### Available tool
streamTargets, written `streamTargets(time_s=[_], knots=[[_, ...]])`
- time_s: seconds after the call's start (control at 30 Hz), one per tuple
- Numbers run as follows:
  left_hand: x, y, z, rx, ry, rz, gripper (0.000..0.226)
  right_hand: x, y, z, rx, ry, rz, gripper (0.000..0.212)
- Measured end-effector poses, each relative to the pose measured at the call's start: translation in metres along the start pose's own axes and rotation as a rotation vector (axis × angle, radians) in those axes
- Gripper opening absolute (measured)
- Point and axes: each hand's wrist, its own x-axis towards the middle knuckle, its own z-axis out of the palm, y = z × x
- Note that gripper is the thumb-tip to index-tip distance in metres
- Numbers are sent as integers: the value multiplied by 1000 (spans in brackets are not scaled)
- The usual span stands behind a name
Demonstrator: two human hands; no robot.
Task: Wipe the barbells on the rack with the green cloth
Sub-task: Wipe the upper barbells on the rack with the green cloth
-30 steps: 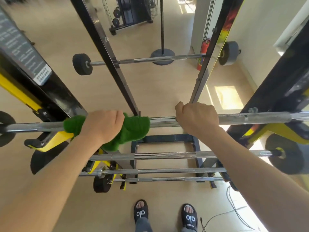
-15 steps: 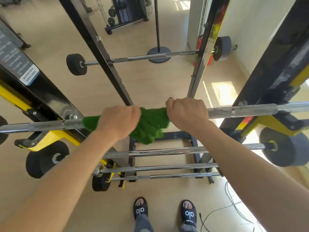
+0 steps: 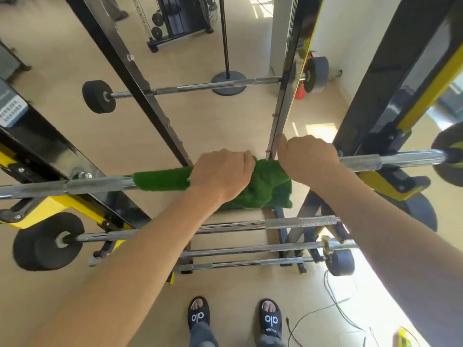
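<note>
A steel barbell [image 3: 95, 184] lies across the black and yellow rack [image 3: 45, 156] at chest height. My left hand [image 3: 221, 174] is closed around the green cloth [image 3: 270, 186], which is wrapped over the bar. One end of the cloth trails left along the bar, and the rest hangs bunched below it. Just to the right, my right hand [image 3: 307, 157] grips the bare bar and touches the cloth. Lower barbells [image 3: 300, 222] rest on the rack beneath my arms.
Another barbell [image 3: 195, 87] with black plates sits on the rack's far side. A round stand base [image 3: 228, 82] is on the floor beyond it. Black plates [image 3: 47, 242] hang at lower left. Loose cables [image 3: 333, 306] lie on the floor by my sandalled feet [image 3: 199, 315].
My left hand slid the green cloth to the right along the bar until it met my right hand. The view also shifted to the right along the rack.
</note>
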Motion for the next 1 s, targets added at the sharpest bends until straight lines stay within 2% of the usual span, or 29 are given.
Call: streamTargets(time_s=[0.03,0.1,0.23,0.37,0.5,0.6,0.67,0.77,0.83,0.9,1.0], knots=[[-5,-9,-2,-10,-15,37,55,-3,6,5,-11,-40,-30,46],[-16,-33,-7,-33,-49,69,55,-6,10,12,-17,-18,-79,46],[-35,-79,-14,37,-51,-80,58,-3,14,15,-10,33,-160,57],[-24,-60,-13,26,-83,-150,57,-1,11,15,44,34,-129,55],[13,30,-4,78,-88,-2,47,1,13,17,67,77,-127,46],[30,73,2,30,-59,-18,45,3,28,18,141,96,-142,40],[27,70,4,71,-2,45,46,-2,51,15,106,87,-133,41],[5,40,5,156,95,292,42,-15,76,11,-30,44,-130,52],[-11,13,8,270,103,404,40,-19,76,12,-51,10,-123,59],[-19,3,10,364,113,418,44,-15,75,12,-17,-28,-103,68],[-9,26,14,343,169,424,47,-9,77,18,6,-16,-121,70]])
